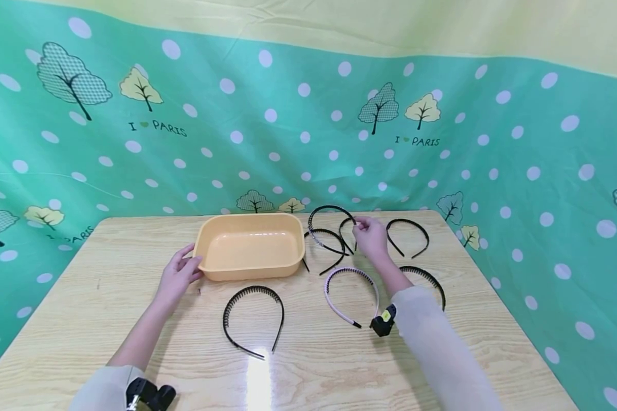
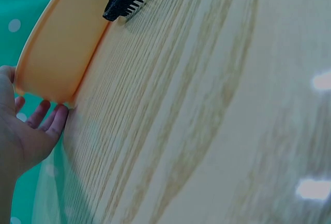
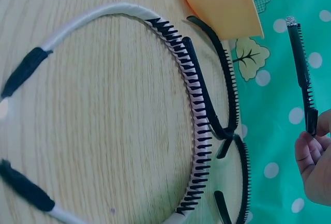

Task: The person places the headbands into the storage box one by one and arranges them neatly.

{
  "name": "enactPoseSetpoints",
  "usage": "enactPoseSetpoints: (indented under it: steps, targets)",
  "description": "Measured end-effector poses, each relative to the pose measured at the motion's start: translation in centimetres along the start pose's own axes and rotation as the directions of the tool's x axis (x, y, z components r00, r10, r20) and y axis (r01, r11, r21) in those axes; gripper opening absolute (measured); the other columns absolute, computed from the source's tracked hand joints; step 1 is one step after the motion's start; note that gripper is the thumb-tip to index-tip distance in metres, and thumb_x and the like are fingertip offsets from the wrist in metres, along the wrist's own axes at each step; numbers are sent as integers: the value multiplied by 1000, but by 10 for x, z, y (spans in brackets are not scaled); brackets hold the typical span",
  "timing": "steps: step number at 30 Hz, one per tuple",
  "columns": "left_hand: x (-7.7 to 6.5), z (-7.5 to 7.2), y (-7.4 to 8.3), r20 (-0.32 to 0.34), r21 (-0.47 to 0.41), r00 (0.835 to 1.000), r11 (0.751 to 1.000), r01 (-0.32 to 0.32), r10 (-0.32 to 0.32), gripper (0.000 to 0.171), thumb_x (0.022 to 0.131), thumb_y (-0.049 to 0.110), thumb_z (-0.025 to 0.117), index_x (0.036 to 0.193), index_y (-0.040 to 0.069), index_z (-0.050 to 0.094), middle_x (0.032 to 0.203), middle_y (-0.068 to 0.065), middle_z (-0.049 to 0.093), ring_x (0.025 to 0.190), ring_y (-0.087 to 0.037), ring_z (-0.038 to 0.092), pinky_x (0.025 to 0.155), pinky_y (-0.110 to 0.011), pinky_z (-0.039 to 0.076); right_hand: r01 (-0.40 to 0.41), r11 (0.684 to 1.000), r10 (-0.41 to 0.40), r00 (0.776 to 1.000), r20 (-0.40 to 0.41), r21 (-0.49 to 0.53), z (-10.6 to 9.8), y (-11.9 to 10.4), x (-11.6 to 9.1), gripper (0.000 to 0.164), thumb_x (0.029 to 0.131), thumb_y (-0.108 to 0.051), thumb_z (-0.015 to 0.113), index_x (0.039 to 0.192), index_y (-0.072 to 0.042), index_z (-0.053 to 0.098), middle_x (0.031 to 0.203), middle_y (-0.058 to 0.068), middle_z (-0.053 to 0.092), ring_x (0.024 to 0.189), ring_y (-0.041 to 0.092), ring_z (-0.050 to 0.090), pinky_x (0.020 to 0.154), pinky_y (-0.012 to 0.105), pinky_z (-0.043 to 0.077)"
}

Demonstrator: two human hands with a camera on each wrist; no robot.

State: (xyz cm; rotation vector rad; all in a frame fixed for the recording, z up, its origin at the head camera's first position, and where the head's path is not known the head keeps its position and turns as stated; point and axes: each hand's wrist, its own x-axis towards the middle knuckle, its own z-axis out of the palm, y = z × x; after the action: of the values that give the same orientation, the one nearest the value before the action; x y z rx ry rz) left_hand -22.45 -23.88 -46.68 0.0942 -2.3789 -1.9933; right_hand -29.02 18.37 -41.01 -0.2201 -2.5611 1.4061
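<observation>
At the left end of a pale orange plastic basin [image 1: 252,275], my left hand [image 1: 177,275] grips the rim; the left wrist view shows its fingers [image 2: 51,120] against the lower edge. My right hand [image 1: 371,237] pinches one end of a black toothed headband [image 1: 330,207] with a sparkly silver part. It is held up over the back of the table, standing against the curtain in the right wrist view. Beneath and behind it lie two black headbands [image 1: 343,245], partly overlapped by it. A whitish-lilac headband [image 1: 377,292] with black teeth lies nearer, left of the right forearm.
A black toothed headband [image 1: 227,319] lies in front of the basin. Another black headband [image 1: 427,234] lies at the back right, and one more [image 1: 439,285] is partly hidden by the right forearm. A green dotted curtain [image 1: 288,154] rises behind the wooden table [image 1: 195,354].
</observation>
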Motion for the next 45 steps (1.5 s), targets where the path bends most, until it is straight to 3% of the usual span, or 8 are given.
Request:
enactPoseSetpoints:
  steps: [17, 23, 28, 38, 45]
  targets:
    - [0, 0, 0, 1, -2, 1000, 1000, 7, -7, 64, 98, 36, 47, 147, 3, 23, 130, -30, 42, 83, 8, 59, 80, -18, 55, 8, 999, -8, 1000, 5, -43, 8, -13, -4, 31, 88, -9, 54, 117, -5, 64, 92, 6, 59, 78, 14, 51, 62, 20, 43]
    - [1, 0, -2, 2, -3, 1000, 1000, 5, -5, 64, 98, 36, 47, 147, 4, 23, 130, -29, 42, 84, 9, 59, 81, -18, 55, 48, 999, -48, 999, 11, -13, 13, -17, -3, 29, 88, -6, 54, 116, -2, 64, 88, 7, 59, 72, 11, 49, 57, 16, 42]
    - [1, 0, -3, 0, 3, 1000, 1000, 8, -8, 63, 98, 36, 46, 147, 4, 23, 131, -29, 42, 83, 9, 58, 81, -18, 55, 68, 997, -68, 998, 10, -23, 18, -19, -3, 29, 87, -6, 55, 113, -1, 66, 85, 5, 58, 72, 11, 49, 60, 18, 42]
    - [2, 0, -3, -3, -7, 1000, 1000, 19, -19, 64, 98, 37, 47, 148, 5, 23, 132, -29, 42, 84, 9, 59, 80, -16, 55, 97, 995, -96, 994, 52, -18, 27, -26, -4, 30, 87, -7, 53, 115, -3, 65, 89, 7, 58, 77, 15, 51, 63, 20, 44]
    - [2, -1, -4, -2, -20, 1000, 1000, 20, -20, 64, 97, 37, 47, 147, 5, 23, 132, -30, 42, 84, 7, 60, 81, -17, 55, 64, 998, -65, 994, 90, 18, 35, -30, -7, 31, 88, -8, 54, 118, -4, 63, 93, 6, 55, 75, 13, 49, 60, 20, 45]
